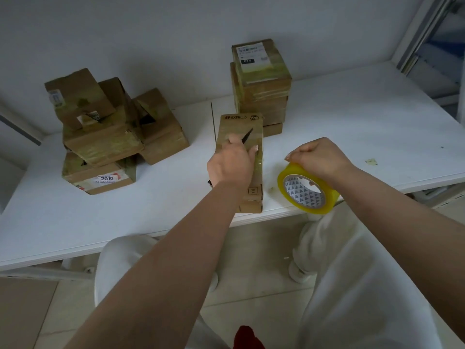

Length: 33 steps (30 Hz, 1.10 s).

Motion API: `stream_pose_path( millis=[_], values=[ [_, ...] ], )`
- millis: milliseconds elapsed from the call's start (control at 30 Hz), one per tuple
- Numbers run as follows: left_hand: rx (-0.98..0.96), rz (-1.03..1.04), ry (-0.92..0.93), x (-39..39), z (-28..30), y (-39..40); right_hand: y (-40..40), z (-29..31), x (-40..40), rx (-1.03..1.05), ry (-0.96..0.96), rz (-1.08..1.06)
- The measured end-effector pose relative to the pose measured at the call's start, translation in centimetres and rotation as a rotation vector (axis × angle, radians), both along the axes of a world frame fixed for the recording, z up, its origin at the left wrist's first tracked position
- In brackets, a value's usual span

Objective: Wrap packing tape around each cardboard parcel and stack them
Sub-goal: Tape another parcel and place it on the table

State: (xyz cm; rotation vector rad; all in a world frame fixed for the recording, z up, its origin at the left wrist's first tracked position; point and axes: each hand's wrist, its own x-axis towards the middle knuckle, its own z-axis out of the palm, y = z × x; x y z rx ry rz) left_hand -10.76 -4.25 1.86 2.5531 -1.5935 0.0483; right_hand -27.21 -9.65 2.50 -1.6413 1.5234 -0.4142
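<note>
SF Express parcel [241,157] on white table [352,122], long axis running front edge to wall, printed end toward wall. Left hand [230,165] grasps scissors [247,137] on top of parcel, blades toward wall. Right hand [319,157] grips yellow tape roll [307,191] just right of parcel

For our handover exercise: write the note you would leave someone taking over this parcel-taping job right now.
Left hand: holds a dark blade on the SF Express parcel at the table's front edge.
Right hand: grips the yellow tape roll beside it.
Done: neat stack at the back, right.
Left: finish this parcel, stack it, then deal with the loose pile at the left, which already shows some tape.
</note>
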Motion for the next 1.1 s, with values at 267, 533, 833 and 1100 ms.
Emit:
stream_pose_path(
  millis=[267, 533, 833, 1100],
  values=[
    [0.022, -0.035, 0.049, 0.0, -0.2, 0.8, 0.3, -0.5, 0.3, -0.038, 0.053, 0.041],
    [-0.305, 0.317, 0.661, 8.2, -0.4, 3.2, 0.6, -1.2, -0.7, -0.029, 0.103, 0.045],
    [0.104, 0.257, 0.725, 10.3, -4.8, 5.2, 0.5, -1.6, 0.0, -0.041, 0.142, 0.057],
    [0.120, -0.527, 0.055, 3.6, -1.9, 5.8, 0.7, -1.8, 0.5, -0.040, 0.160, 0.064]
  ],
)
